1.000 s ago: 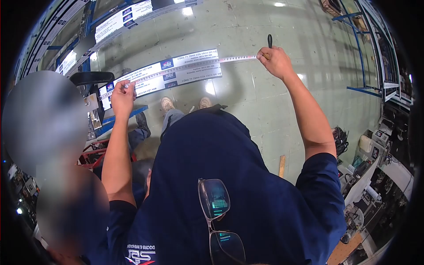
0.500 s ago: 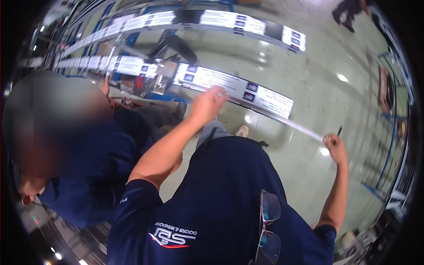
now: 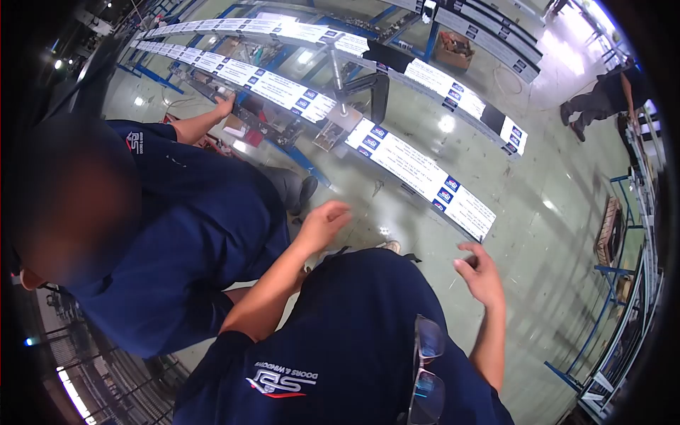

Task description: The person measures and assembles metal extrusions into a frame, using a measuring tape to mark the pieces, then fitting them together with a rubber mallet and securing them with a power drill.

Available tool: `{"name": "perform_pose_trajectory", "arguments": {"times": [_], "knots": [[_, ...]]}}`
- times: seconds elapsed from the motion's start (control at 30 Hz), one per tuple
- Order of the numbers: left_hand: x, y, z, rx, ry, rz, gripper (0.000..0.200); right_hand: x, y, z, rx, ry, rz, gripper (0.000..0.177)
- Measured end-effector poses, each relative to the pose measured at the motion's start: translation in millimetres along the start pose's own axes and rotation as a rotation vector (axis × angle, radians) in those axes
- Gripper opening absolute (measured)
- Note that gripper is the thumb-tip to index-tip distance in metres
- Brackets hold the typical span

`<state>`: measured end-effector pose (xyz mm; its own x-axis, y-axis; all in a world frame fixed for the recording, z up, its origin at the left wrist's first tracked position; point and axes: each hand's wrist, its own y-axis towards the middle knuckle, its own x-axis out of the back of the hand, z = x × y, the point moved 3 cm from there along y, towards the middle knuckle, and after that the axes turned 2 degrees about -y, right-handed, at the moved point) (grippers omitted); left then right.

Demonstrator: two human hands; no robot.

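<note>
My left hand [image 3: 328, 222] is in front of my body, fingers loosely bent and stretched out, with nothing visible in it. It is apart from the near bar [image 3: 418, 173], a long metal profile wrapped in white film with blue labels. Close to that bar's right end, my right hand [image 3: 482, 275] hangs with thumb and fingers apart; I see nothing in it. A clamp [image 3: 340, 78] with a dark arm stands at a bare stretch of the near bar. Behind lies a second film-wrapped bar [image 3: 446, 85] with dark unwrapped sections.
At my left a co-worker in a navy shirt [image 3: 205, 191] leans in, one hand [image 3: 225, 105] near the near bar. Blue stands [image 3: 297, 159] carry the bars. Another person [image 3: 602, 103] is at the far right, by a rack of long profiles [image 3: 641, 283]. Glasses [image 3: 428, 361] hang on my shirt.
The silvery strip stretched out from the bar's end and the dark pen-like item in my right hand are out of sight. My right hand moved inward; my left hand came off the near bar.
</note>
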<state>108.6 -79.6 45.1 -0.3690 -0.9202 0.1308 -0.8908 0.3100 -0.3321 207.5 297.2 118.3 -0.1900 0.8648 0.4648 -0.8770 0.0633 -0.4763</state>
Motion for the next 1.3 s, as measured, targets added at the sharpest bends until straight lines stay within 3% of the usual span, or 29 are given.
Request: {"name": "perform_pose_trajectory", "arguments": {"times": [0.07, 0.1, 0.17, 0.27, 0.3, 0.37, 0.43, 0.5, 0.63, 0.77, 0.8, 0.87, 0.9, 0.97, 1.03, 1.1, 1.2, 1.3], "knots": [[32.0, -19.2, 48.3, 0.101, 0.213, -0.273, 0.032, -40.0, 14.6, 31.2, 0.040, 0.164, 0.063, 0.034], [40.3, -30.2, 69.3, 0.094, 0.208, -0.267, 0.032, -62.0, 21.3, 43.7, 0.076, 0.162, 0.128, 0.033], [60.1, -58.4, 111.6, 0.262, 0.351, -0.235, 0.042, -107.7, 32.7, 71.7, 0.103, 0.162, 0.239, 0.033], [83.5, -93.4, 155.5, 0.231, 0.449, -0.105, 0.048, -176.3, 41.4, 106.8, 0.004, 0.291, 0.372, 0.036], [90.6, -99.8, 163.2, 0.219, 0.447, -0.107, 0.048, -197.2, 44.3, 116.7, -0.073, 0.420, 0.459, 0.038], [98.1, -106.3, 172.1, 0.100, 0.217, 0.078, 0.053, -229.4, 51.4, 136.1, -0.057, 0.489, 0.516, 0.038], [108.8, -112.4, 180.3, 0.157, 0.186, 0.120, 0.058, -253.7, 53.0, 152.5, -0.054, 0.563, 0.593, 0.038], [115.4, -109.5, 200.1, -0.089, 0.343, 0.101, 0.060, -271.9, 56.6, 167.6, -0.070, 0.633, 0.633, 0.038], [135.6, -105.4, 257.2, -0.030, 0.179, 0.121, 0.069, -290.0, 74.1, 180.1, -0.041, 0.636, 0.642, 0.034], [157.9, -108.7, 288.5, 0.030, -0.032, 0.025, 0.072, -284.3, 101.1, 195.5, -0.156, 0.590, 0.674, 0.029], [166.3, -112.9, 284.5, 0.040, -0.057, -0.003, 0.073, -283.5, 112.5, 201.2, -0.142, 0.589, 0.693, 0.029], [180.4, -133.9, 282.9, 0.267, -0.378, -0.039, 0.075, -285.6, 131.0, 207.1, -0.161, 0.572, 0.706, 0.027], [184.0, -141.9, 252.2, 0.277, -0.382, -0.069, 0.075, -290.3, 140.6, 212.4, -0.164, 0.565, 0.736, 0.027], [189.1, -154.5, 187.8, 0.740, -0.425, -0.307, 0.068, -299.4, 163.9, 220.6, -0.188, 0.612, 0.808, 0.026], [197.4, -170.5, 187.2, 0.748, -0.402, -0.361, 0.064, -314.4, 188.5, 230.4, -0.159, 0.548, 0.836, 0.027], [198.5, -175.2, 175.3, 0.755, -0.383, -0.398, 0.061, -335.2, 209.3, 233.8, -0.203, 0.731, 0.837, 0.029], [195.4, -175.8, 142.8, 0.591, -0.542, -0.539, 0.054, -367.6, 231.7, 239.7, -0.358, 0.896, 0.780, 0.034], [197.5, -172.2, 137.1, 0.419, -0.480, -0.559, 0.046, -392.3, 252.0, 256.3, -0.286, 0.939, 0.703, 0.037]]}}
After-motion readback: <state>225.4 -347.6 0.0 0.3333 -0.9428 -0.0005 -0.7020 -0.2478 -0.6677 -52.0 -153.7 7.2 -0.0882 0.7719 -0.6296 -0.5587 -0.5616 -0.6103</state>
